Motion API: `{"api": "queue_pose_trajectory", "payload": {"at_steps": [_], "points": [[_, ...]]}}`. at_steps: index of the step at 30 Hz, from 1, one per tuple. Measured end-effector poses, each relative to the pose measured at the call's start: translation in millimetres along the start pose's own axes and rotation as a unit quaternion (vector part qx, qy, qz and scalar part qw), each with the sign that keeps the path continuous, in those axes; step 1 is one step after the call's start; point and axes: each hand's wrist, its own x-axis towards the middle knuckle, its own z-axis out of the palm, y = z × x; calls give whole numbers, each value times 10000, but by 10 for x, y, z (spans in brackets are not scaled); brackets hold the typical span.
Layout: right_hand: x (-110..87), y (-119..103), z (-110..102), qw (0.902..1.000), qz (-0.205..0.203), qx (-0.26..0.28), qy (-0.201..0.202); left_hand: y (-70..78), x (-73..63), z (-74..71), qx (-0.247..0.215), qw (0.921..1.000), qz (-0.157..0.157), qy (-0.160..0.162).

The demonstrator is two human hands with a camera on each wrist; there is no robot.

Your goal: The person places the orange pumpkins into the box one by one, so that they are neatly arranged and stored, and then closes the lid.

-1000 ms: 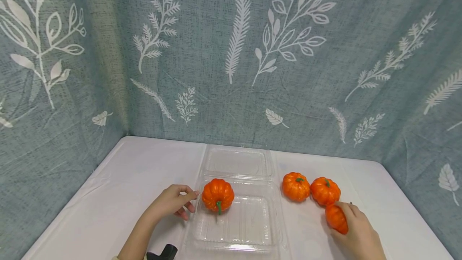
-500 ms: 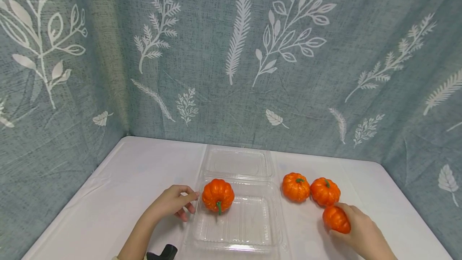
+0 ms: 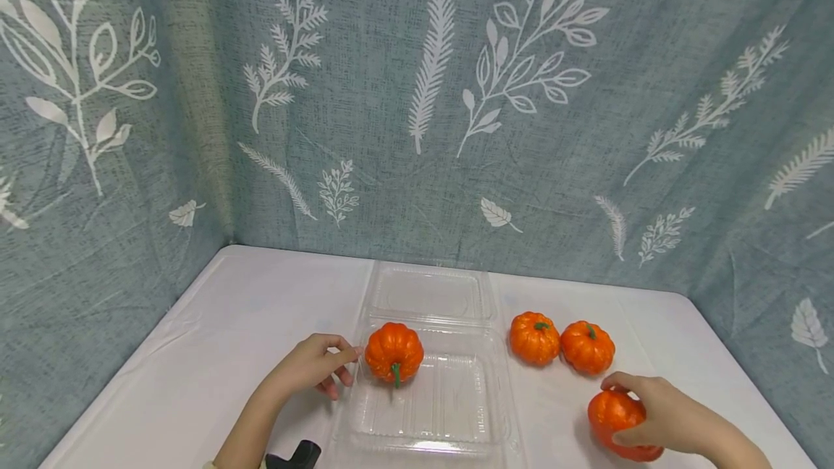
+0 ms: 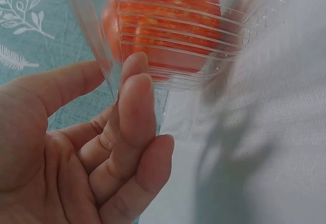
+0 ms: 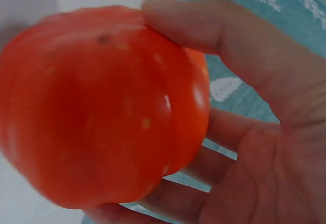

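My right hand [image 3: 661,415] grips a small orange toy pumpkin [image 3: 615,418] at the table's right front. In the right wrist view the thumb lies over one side of this pumpkin [image 5: 102,112], and the fingers curl round the other. My left hand [image 3: 319,364] is at the left rim of a clear plastic clamshell box [image 3: 449,396]. The left wrist view has the box's edge pinched between its thumb and fingertips [image 4: 137,96]. Inside the box, near its left back corner, sits another pumpkin [image 3: 394,353], green stem toward me.
Two more pumpkins, one at the left [image 3: 534,339] and one at the right [image 3: 588,348], stand side by side right of the box. The box's lid [image 3: 426,292] lies folded back. A leaf-patterned curtain [image 3: 391,129] encloses the white table [image 3: 260,295].
My right hand has drawn its pumpkin toward the front, away from the two standing pumpkins, and the pumpkin has turned in the grip. The left hand stays in place.
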Motion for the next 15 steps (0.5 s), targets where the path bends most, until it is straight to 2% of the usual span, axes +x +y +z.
{"api": "queue_pose_trajectory", "payload": {"at_steps": [8,15], "points": [[-10,-18,-40,9994,-278,-14,-202,5,3,-7,-77,10000,36,-47],[22,-129,-18,9994,-183,40,-296,19,4,-7,-17,10000,38,-44]]}}
